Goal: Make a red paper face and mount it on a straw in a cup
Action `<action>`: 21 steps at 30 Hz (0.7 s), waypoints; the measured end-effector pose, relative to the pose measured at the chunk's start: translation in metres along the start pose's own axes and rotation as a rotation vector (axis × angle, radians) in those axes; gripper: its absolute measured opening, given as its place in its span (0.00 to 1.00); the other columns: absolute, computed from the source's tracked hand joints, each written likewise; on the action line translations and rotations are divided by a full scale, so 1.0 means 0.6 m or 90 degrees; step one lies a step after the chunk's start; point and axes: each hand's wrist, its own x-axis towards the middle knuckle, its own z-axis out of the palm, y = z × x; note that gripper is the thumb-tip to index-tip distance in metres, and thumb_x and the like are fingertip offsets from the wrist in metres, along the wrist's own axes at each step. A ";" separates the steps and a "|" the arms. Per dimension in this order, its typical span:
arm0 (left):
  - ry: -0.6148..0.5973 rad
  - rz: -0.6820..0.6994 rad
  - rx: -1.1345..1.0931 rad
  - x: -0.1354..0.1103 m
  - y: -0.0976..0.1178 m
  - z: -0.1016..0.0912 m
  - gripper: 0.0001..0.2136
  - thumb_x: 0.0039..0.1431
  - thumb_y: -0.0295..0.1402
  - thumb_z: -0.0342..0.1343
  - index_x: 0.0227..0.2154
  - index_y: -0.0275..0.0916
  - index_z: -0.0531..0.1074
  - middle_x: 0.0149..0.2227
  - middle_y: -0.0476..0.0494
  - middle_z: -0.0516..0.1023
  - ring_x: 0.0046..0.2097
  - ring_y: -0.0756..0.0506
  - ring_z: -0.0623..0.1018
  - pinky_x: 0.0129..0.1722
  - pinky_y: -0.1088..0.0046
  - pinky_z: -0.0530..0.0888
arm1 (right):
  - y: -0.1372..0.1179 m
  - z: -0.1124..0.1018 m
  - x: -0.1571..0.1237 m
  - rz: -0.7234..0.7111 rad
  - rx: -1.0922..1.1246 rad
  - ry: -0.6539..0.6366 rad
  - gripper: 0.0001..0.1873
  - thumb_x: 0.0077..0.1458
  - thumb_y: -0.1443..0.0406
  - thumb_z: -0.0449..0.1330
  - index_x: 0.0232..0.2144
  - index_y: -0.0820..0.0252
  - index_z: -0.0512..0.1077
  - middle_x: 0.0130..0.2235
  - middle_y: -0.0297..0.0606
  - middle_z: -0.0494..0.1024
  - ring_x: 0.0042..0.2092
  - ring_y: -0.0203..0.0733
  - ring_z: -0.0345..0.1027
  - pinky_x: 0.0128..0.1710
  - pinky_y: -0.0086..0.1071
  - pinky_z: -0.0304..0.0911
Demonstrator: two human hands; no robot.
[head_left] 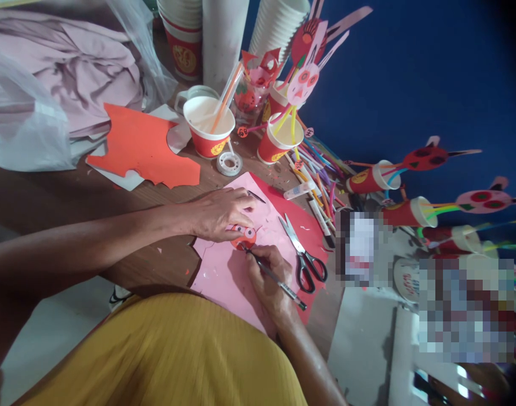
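A small orange-red round paper face [244, 239] with two drawn eyes lies on a pink paper sheet [236, 293]. My left hand [217, 213] rests on the sheet, thumb and fingers closed on the face's upper left edge. By its other fingertips is a slim black piece [256, 197], perhaps a pen cap; whether it is held I cannot tell. My right hand [272, 279] grips a black pen [278, 280], its tip at the lower part of the face. Black-handled scissors [302, 254] lie part open on the paper, right of my hands.
Red paper [311, 237] lies partly under the pink sheet. Beyond are a glue stick [299, 190], a white tape roll [229, 163], colored sticks [321, 175] and a red-and-white paper cup [209, 127]. Cut orange paper [143, 146] lies left; paper-face figures [302, 84] stand in cups.
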 end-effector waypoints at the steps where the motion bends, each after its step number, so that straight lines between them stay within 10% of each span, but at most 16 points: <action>1: 0.001 0.001 -0.001 0.000 0.000 -0.001 0.09 0.58 0.38 0.57 0.37 0.43 0.80 0.48 0.38 0.73 0.49 0.38 0.69 0.47 0.60 0.69 | 0.000 0.000 0.000 0.001 0.001 0.001 0.02 0.53 0.66 0.59 0.32 0.58 0.72 0.26 0.33 0.77 0.25 0.37 0.69 0.27 0.29 0.65; 21: -0.009 -0.002 0.003 0.006 0.006 -0.009 0.09 0.58 0.37 0.57 0.37 0.43 0.80 0.46 0.38 0.74 0.47 0.39 0.71 0.46 0.61 0.69 | 0.001 -0.002 0.001 0.009 -0.016 0.004 0.03 0.54 0.65 0.59 0.31 0.59 0.71 0.27 0.34 0.78 0.26 0.37 0.71 0.28 0.29 0.66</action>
